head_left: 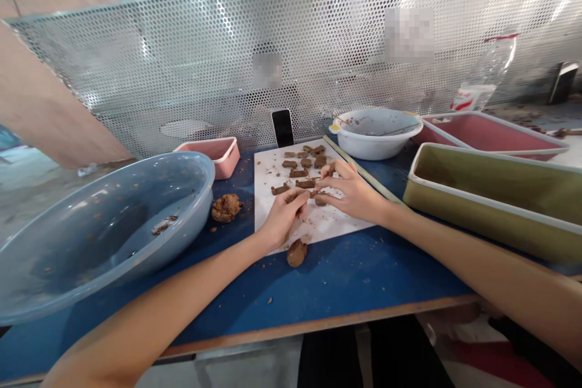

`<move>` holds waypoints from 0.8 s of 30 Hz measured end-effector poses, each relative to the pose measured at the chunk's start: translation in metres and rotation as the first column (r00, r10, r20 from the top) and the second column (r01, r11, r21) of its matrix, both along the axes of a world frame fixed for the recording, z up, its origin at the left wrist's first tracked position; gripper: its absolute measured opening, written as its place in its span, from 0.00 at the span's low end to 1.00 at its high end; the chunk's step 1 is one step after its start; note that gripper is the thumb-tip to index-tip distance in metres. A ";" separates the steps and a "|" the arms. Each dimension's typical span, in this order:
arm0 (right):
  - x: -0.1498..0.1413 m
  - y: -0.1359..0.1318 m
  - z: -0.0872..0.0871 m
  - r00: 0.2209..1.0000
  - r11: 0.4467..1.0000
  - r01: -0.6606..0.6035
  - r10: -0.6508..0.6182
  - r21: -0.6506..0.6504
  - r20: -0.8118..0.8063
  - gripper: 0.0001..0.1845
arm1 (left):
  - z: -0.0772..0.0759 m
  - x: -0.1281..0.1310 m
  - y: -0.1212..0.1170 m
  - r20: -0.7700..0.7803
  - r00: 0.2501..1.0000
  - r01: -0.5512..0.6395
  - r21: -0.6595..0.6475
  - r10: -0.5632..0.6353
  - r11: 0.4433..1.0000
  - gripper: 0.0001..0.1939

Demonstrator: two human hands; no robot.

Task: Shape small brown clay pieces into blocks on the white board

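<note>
Over a white board [268, 163], both hands come together at the fingertips. My left hand [284, 217] is closed, its thumb and fingers pinched at a small bit of brown clay mostly hidden by the fingers. From the other side my right hand [352, 193] pinches at the same spot, its other fingers bent and spread. Just beyond them lie several small shaped brown clay pieces [299, 174], roughly in rows. A rounded clay lump [297, 253] rests at the board's near edge. A rougher clay clump [226, 208] sits left of the board on the blue table [336, 279].
A large blue basin [200, 194] stands left, with a small pink box [231, 156] behind it. A phone [282, 127] leans against the perforated metal screen [218, 60]. Right are a stick [364, 171], a white basin [373, 147], a green trough [477, 209], a pink tray [513, 148] and a bottle [482, 79].
</note>
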State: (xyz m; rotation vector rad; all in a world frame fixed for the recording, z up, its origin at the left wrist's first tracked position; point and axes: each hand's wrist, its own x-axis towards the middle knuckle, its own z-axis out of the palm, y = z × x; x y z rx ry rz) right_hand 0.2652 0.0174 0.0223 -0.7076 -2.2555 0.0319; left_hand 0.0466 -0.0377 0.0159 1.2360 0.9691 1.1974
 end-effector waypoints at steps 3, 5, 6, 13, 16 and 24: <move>0.000 0.000 0.000 1.000 1.000 0.000 0.000 -0.004 0.001 0.07 | -0.001 0.000 0.001 0.003 1.000 0.000 0.002 0.000 1.000 0.19; 0.001 -0.002 0.002 1.000 1.000 -0.005 0.005 -0.006 0.004 0.08 | -0.002 -0.001 0.002 0.002 1.000 -0.002 0.002 0.002 1.000 0.19; 0.001 -0.003 0.003 1.000 1.000 -0.007 0.007 -0.007 0.007 0.09 | -0.003 -0.001 0.002 0.000 1.000 -0.003 0.001 0.003 1.000 0.20; -0.001 -0.006 0.004 1.000 0.999 -0.002 0.003 -0.033 0.027 0.11 | -0.002 -0.001 0.003 0.017 1.000 -0.016 -0.021 0.017 1.000 0.20; -0.002 -0.005 0.002 1.000 0.999 0.006 -0.006 -0.039 0.003 0.10 | -0.001 0.000 0.002 0.009 1.000 -0.013 -0.013 0.013 1.000 0.19; -0.001 0.000 -0.001 0.999 0.999 0.038 -0.038 0.019 -0.014 0.09 | -0.002 0.001 0.001 0.105 0.994 -0.013 -0.013 0.015 1.000 0.14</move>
